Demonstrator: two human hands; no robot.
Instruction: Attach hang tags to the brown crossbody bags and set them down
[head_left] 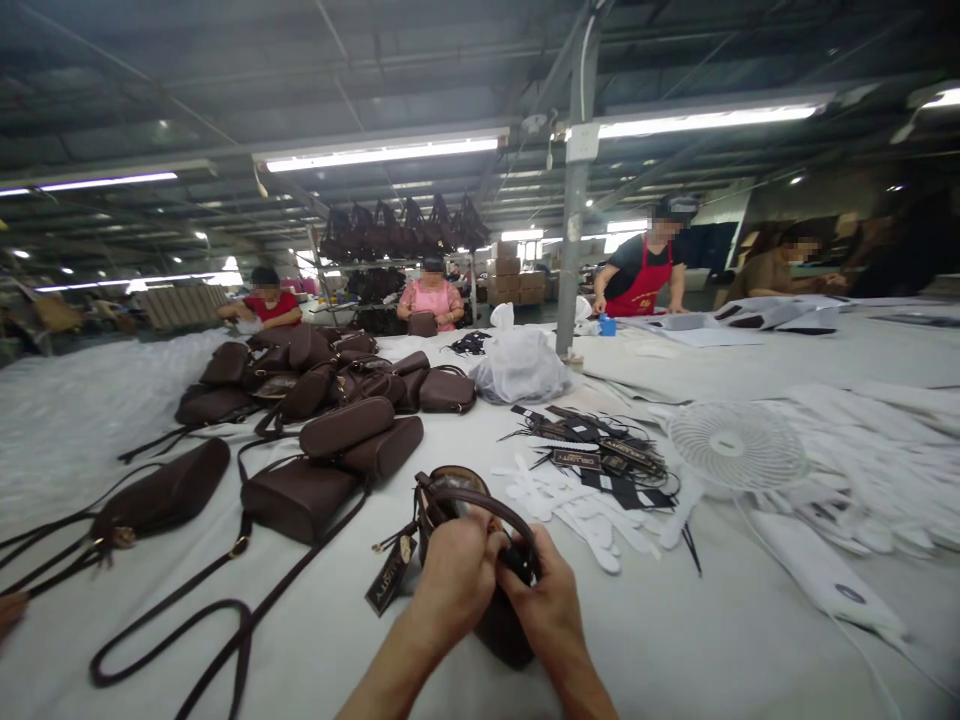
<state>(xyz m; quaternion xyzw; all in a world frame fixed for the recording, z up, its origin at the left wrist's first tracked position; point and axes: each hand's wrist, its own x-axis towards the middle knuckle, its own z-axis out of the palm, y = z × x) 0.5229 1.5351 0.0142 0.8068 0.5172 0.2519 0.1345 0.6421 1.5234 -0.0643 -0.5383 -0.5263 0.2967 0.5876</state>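
Observation:
A dark brown handbag [506, 630] with a curved top handle stands on the white table in front of me, its mouth turned up. My left hand [459, 568] is closed over the bag's mouth, knuckles up; what its fingers pinch is hidden. On the right side of the rim, my right hand [546, 588] grips the handbag, its thumb against a small black piece near the left fingertips. From the bag's left side hangs a black hang tag [391, 575] with gold lettering, beside a gold-coloured charm.
Brown bags [300, 495] with long straps lie to the left, with a larger heap behind. Black tags [600, 455], white strips [577, 510] and a white fan [735, 445] lie to the right. A pole [576, 200] rises beyond; co-workers [645, 270] stand across the table.

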